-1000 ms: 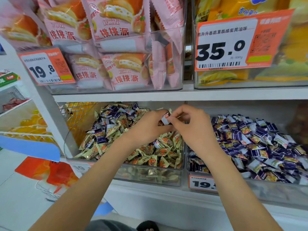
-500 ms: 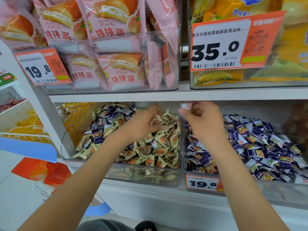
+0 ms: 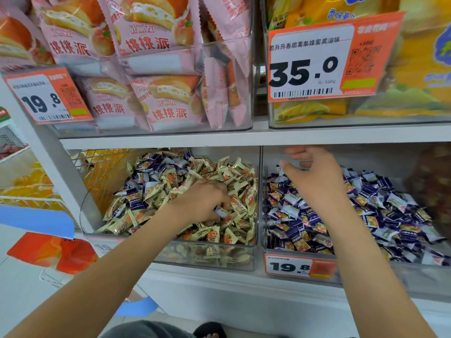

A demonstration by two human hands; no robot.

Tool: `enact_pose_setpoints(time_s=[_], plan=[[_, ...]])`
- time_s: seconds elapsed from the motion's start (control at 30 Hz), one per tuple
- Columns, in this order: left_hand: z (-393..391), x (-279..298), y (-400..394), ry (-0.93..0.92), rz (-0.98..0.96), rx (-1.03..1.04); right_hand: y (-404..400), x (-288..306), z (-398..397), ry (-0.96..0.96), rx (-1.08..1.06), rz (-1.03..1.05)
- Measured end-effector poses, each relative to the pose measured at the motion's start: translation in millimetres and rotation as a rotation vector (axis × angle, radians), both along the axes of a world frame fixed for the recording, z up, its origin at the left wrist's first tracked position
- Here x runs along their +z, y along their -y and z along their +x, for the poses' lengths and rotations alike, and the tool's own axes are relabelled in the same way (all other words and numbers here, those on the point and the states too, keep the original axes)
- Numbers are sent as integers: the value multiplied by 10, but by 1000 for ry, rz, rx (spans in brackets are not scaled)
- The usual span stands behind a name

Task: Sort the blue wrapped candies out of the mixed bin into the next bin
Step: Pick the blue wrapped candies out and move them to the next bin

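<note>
Two clear bins sit side by side on the lower shelf, and I see neither whole: the mixed bin (image 3: 170,252) has its back wall hidden under the shelf edge, and the next bin (image 3: 262,191) runs off the right border, its far corner blurred. My left hand (image 3: 202,200) lies palm-down in the mixed bin among the cream wrapped candies (image 3: 240,170), fingers curled into the heap; a blue wrapped candy (image 3: 220,212) shows at the fingertips, touching them, but I cannot tell whether it is pinched, since the hand covers the contact. More blue pieces lie scattered at the left and back of that heap. My right hand (image 3: 314,176) hangs above the next bin's near-left part, fingers spread and loosely bent, nothing visible in it; its upper fingers reach the shadow beneath the shelf. Below it the pile of blue candies (image 3: 380,215) fills that bin. A 19.8 price tag (image 3: 290,267) fronts the bin, its small print unreadable. Pink pie packets (image 3: 166,98) and a 35.0 price tag (image 3: 312,67) occupy the upper shelf.
</note>
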State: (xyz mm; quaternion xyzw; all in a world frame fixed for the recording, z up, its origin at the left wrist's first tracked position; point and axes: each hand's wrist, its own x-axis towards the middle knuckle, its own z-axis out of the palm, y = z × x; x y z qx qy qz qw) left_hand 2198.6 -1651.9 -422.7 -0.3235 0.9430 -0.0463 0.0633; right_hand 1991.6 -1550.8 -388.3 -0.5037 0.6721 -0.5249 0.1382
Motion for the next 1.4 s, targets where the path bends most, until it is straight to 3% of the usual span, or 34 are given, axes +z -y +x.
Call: enact_pose_setpoints(time_s=[0.1, 0.27, 0.37, 0.43, 0.57, 0.67, 0.73, 0.83, 0.97, 1.1, 1.17, 1.4], plan=[[28, 19, 23, -46, 8, 10, 4, 1, 13, 9, 24, 5], [213, 310, -177, -703, -4, 216, -30, 100, 155, -6, 176, -63], [61, 463, -563, -836, 12, 207, -53, 96, 405, -9, 441, -5], [-82, 494, -739, -951, 45, 203, -20, 36, 551, -34, 494, 13], [31, 502, -844, -1097, 111, 349, 9, 78, 502, -30, 271, -97], [544, 360, -913, -1187, 47, 632, -4, 65, 140, -172, -38, -10], [876, 273, -957, -1264, 9, 794, 1, 56, 30, -234, -116, 58], [1212, 218, -899, -1240, -80, 897, 35, 104, 332, -364, -11, -8], [1467, 135, -842, -1001, -47, 905, 13, 59, 1105, -367, 505, 58], [1493, 113, -883, -955, -31, 809, 190, -115, 1683, -518, 812, 160], [1504, 102, -874, -924, 16, 772, 297, -239, 1836, -598, 799, 153], [1604, 97, -845, -905, 148, 785, 331, -172, 1599, -534, 623, 233]])
